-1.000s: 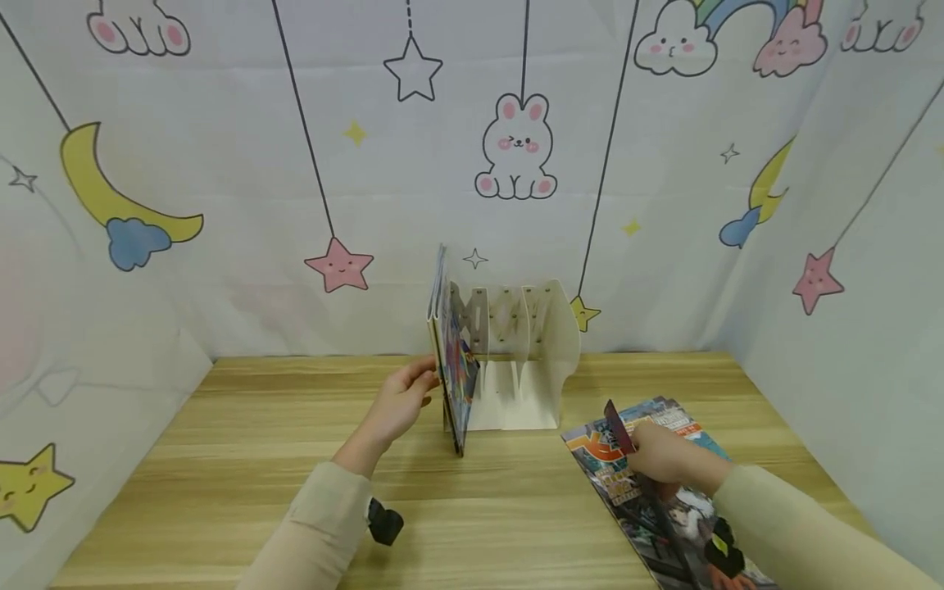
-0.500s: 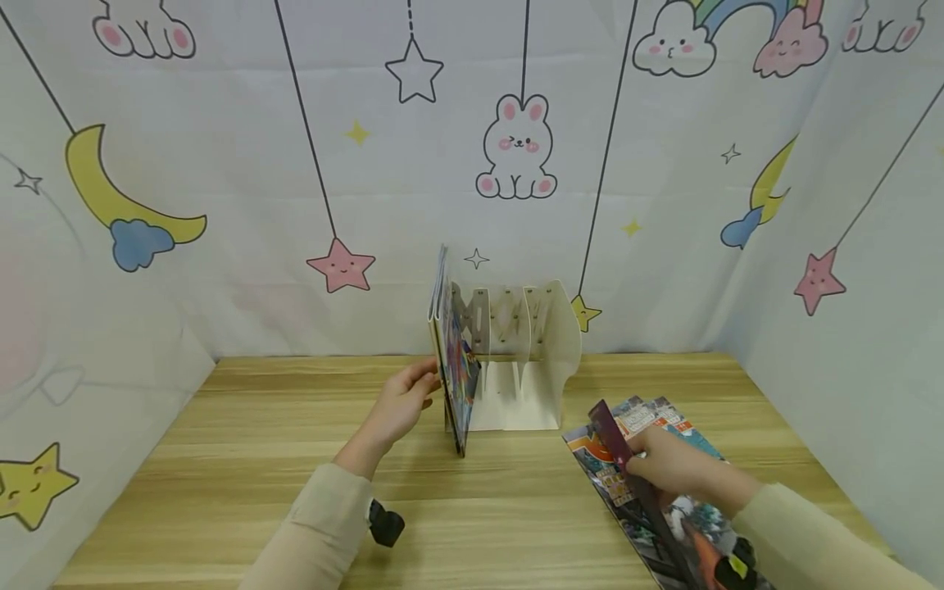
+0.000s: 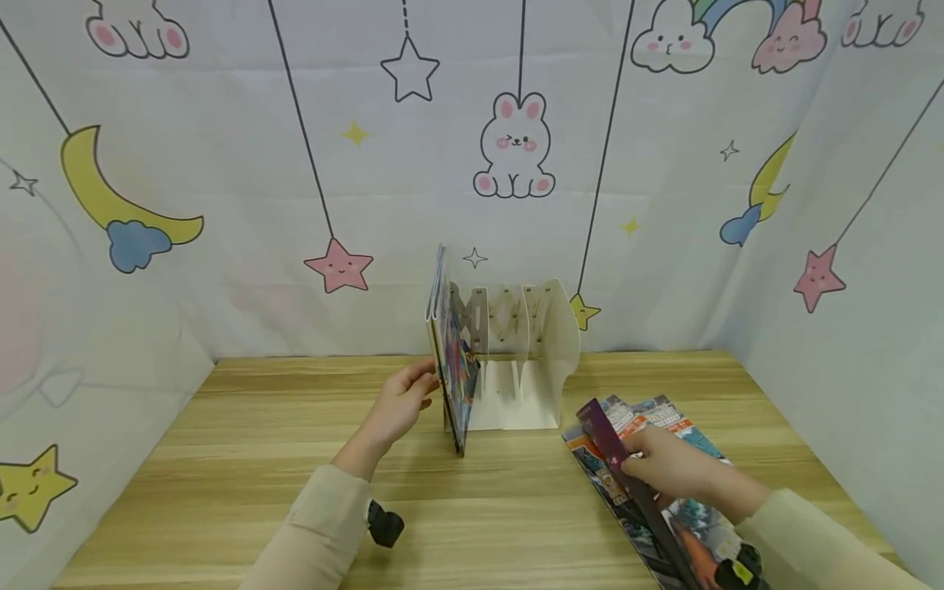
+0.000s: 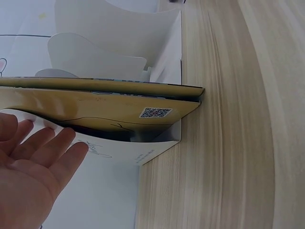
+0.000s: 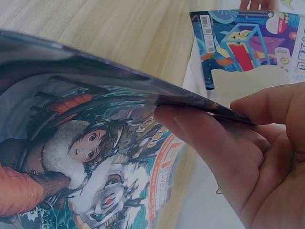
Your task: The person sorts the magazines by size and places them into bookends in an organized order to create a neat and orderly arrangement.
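Note:
Along the left side of a cream desktop file rack (image 3: 564,352), my left hand (image 3: 398,406) rests its fingertips near the outer panel. The left wrist view shows those fingers (image 4: 66,155) nearly straight, against the white panel (image 4: 119,149). Several magazines (image 3: 459,385) stand upright in the rack's leftmost part. On the right, my right hand (image 3: 674,467) pinches a magazine (image 3: 606,434) between thumb and fingers. Seen in the right wrist view, that held magazine (image 5: 90,148) is tilted with its illustrated face towards the camera. Part of another magazine (image 3: 674,418) shows beneath it.
Wood-grain table (image 3: 236,459) surface lies around the rack and magazines. Behind it hangs a white cloth (image 3: 413,197) with cartoon prints. The rack's dividers (image 3: 525,336) stand to the right of the upright magazines. A black wrist camera (image 3: 385,524) sits at the left sleeve.
My right hand has tipped the pinched magazine, swinging its upper end to the left and showing more of its face. My left hand has kept its place beside the rack.

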Available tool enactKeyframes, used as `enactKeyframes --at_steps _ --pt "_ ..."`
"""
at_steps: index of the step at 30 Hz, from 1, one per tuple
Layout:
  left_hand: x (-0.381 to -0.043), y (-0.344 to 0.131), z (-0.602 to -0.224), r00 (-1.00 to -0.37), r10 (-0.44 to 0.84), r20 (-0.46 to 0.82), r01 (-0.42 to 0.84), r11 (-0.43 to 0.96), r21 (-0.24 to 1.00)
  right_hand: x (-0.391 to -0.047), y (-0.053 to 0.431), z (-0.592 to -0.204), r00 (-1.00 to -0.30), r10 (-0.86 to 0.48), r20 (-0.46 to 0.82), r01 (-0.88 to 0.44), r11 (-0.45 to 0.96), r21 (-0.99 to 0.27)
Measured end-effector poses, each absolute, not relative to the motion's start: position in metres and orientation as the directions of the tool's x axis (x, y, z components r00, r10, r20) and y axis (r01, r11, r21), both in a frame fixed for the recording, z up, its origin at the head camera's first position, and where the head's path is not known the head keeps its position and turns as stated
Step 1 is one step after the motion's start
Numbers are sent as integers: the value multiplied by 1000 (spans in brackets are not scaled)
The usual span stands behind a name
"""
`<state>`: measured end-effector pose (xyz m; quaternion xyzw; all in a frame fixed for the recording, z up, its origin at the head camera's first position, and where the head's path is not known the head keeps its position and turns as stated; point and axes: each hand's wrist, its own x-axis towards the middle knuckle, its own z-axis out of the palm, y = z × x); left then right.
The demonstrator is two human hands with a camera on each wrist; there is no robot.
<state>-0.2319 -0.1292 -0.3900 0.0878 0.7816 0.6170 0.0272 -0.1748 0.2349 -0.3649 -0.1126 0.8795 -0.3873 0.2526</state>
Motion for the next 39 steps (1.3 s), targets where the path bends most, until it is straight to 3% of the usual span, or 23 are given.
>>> enactKeyframes --at_steps 13,39 --pt "-232 -133 -388 -982 179 53 94 225 970 -175 228 -359 -826 -442 -349 -88 713 -695" --pt "-234 -130 -387 -986 159 48 84 227 970 -163 231 -346 -793 -554 -253 -210 639 -740"
